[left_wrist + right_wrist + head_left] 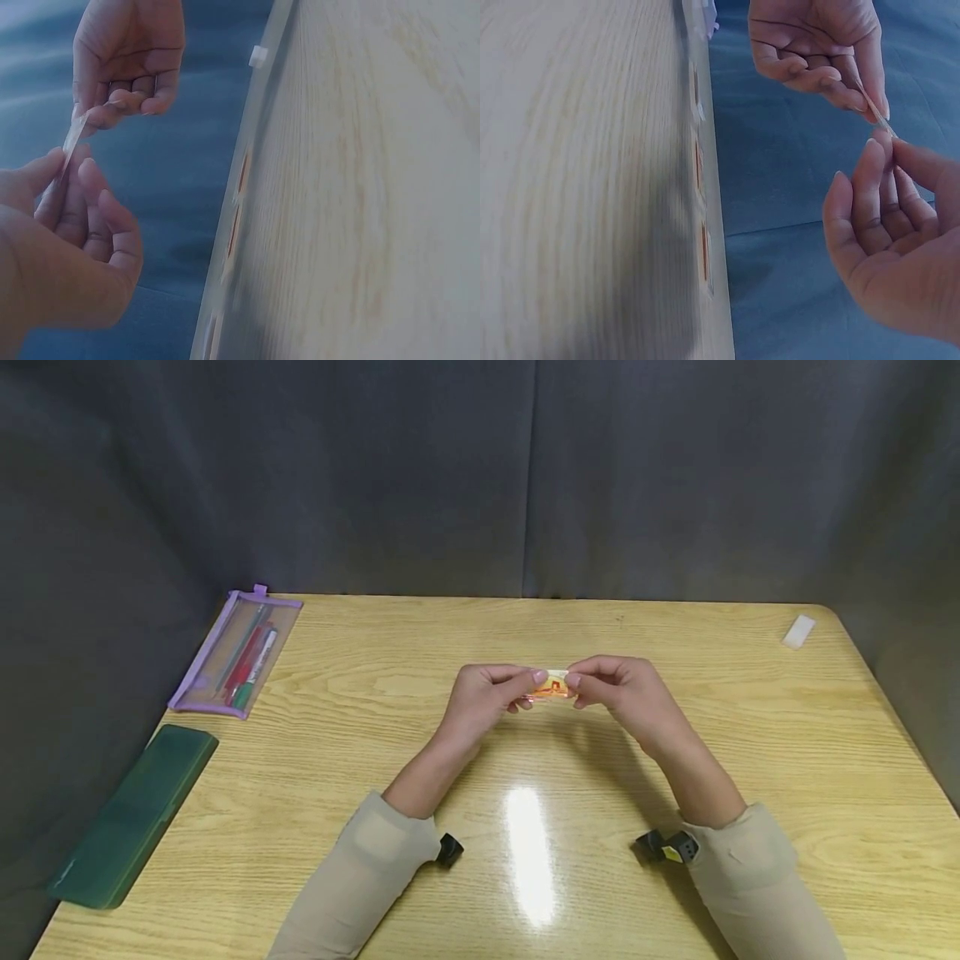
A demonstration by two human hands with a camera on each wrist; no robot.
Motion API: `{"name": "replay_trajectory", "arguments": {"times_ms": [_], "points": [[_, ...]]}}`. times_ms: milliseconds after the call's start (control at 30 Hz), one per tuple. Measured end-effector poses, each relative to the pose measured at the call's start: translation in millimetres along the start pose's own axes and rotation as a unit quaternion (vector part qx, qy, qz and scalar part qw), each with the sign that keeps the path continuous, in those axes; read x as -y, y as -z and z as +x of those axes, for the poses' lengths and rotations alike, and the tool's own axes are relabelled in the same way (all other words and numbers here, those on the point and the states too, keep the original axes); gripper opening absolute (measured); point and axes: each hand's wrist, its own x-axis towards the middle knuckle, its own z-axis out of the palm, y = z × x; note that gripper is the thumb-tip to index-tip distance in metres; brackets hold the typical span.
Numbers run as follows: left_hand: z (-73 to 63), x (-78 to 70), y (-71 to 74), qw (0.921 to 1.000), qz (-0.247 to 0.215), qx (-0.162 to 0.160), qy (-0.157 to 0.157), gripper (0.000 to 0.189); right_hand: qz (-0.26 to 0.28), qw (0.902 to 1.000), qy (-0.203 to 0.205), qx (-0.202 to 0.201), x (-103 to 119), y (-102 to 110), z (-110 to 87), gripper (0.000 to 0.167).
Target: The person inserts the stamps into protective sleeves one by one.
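Both hands hold a small flat wrapper (pixel 553 686) with orange and yellow print in front of the person, above the table. My left hand (pixel 486 695) pinches its left end between thumb and fingers. At the other end, the thumb and index finger of my right hand (pixel 632 700) grip it the same way. Seen nearly edge-on, the wrapper (pixel 73 141) looks thin in the left wrist view. It spans the short gap between the fingertips in the right wrist view too, where the remaining fingers of both hands are loosely bent.
A clear pouch with purple edging (pixel 213 656) lies at the back left of the wooden table (pixel 360 643), with pens inside. Nearer the person along the left edge is a dark green case (pixel 135 818). A small white block (pixel 798 632) lies at the back right.
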Motion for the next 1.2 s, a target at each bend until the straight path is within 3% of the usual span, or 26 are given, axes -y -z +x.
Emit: {"name": "replay_trajectory", "arguments": {"times_ms": [900,1200], "points": [[-2.5,0.7,-6.2,0.9994,0.028,-0.014,0.012,0.026,0.008,0.9998,-0.013,0.009,-2.2,-4.7,2.0,0.027],[-2.9,-1.0,-2.9,0.9992,0.032,0.016,0.019,0.026,-0.004,0.9999,-0.016,-0.006,-0.6,-3.8,1.0,0.032]]}}
